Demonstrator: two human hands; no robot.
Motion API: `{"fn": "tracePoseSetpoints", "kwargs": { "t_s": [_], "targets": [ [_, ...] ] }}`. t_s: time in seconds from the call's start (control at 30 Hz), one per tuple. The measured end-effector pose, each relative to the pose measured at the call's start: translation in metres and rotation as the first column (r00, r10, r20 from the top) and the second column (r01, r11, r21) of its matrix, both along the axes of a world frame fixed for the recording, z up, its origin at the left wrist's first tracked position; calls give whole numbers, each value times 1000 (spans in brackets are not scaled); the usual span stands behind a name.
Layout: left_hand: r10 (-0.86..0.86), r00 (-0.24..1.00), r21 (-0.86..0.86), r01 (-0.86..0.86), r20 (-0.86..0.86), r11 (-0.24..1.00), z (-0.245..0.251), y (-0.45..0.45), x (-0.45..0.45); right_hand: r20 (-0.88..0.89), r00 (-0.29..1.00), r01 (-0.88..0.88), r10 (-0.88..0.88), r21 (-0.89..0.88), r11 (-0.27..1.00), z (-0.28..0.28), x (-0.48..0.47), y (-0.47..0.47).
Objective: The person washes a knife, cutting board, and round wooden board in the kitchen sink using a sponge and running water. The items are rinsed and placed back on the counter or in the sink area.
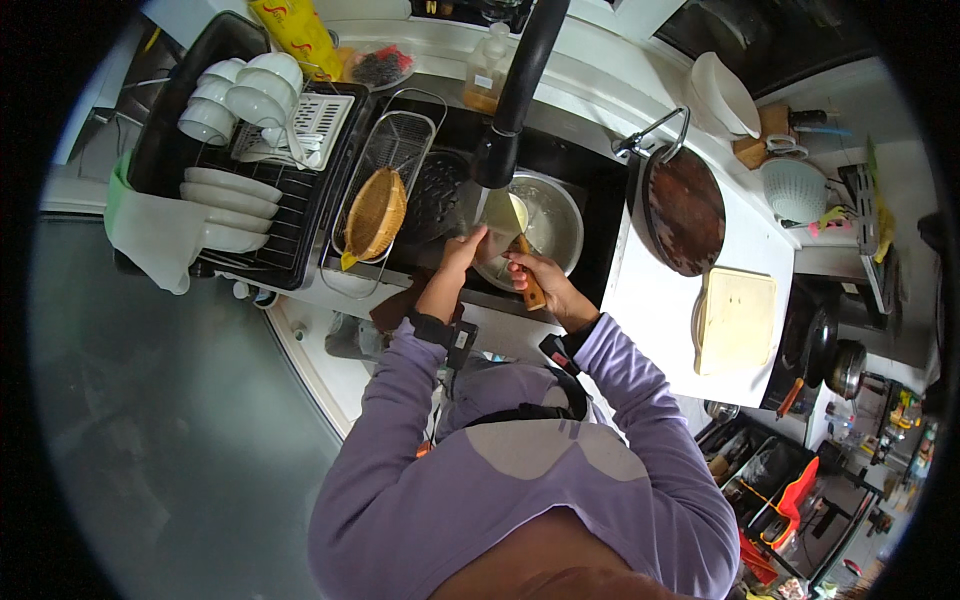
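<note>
My right hand [551, 281] grips the wooden handle of a kitchen cleaver [504, 223] above the sink [606, 217]. My left hand [463, 255] holds the broad blade, its thumb on the upper face and the other fingers mostly hidden. Directly over the blade hangs a black faucet [506, 112], with a thin stream of water at its mouth. Beneath the cleaver sits a round metal basin [559, 217] with some liquid in it. A pale rounded thing [519, 210] shows in the basin, partly covered by the blade.
Left of the sink, a wire basket [401, 127] carries a woven bamboo basket [375, 214], beside a dish rack [307, 255] of white bowls [262, 94]. On the right counter are a round wooden board [686, 210] and a cream cutting board [739, 319]. A soap bottle [486, 71] stands behind.
</note>
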State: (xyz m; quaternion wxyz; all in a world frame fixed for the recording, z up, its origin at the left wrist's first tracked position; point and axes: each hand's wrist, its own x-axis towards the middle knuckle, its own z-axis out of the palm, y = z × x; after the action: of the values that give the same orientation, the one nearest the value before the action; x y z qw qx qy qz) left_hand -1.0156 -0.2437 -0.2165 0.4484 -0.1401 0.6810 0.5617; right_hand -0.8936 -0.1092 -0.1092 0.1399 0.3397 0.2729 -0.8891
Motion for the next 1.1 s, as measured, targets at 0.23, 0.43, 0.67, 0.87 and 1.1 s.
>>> {"fn": "tracePoseSetpoints", "kwargs": {
  "t_s": [0.23,0.43,0.67,0.87,1.1],
  "targets": [
    [141,883,477,-369,447,798,-1,-31,-8,-1,1000,-13,13,-350,937,2,-5,0],
    [229,844,384,-442,486,811,-12,-25,-28,1,995,-94,99,-327,940,21,17,27],
    [417,909,278,-404,15,872,30,-6,-43,200,824,-217,531,976,-31,54,36,23],
    [232,920,356,-342,316,870,52,15,10,473,765,-119,437,771,-626,40,24,-15],
    [285,913,463,-395,291,793,45,-2,2,251,748,-115,614,960,-254,69,-33,52]
  ]
}}
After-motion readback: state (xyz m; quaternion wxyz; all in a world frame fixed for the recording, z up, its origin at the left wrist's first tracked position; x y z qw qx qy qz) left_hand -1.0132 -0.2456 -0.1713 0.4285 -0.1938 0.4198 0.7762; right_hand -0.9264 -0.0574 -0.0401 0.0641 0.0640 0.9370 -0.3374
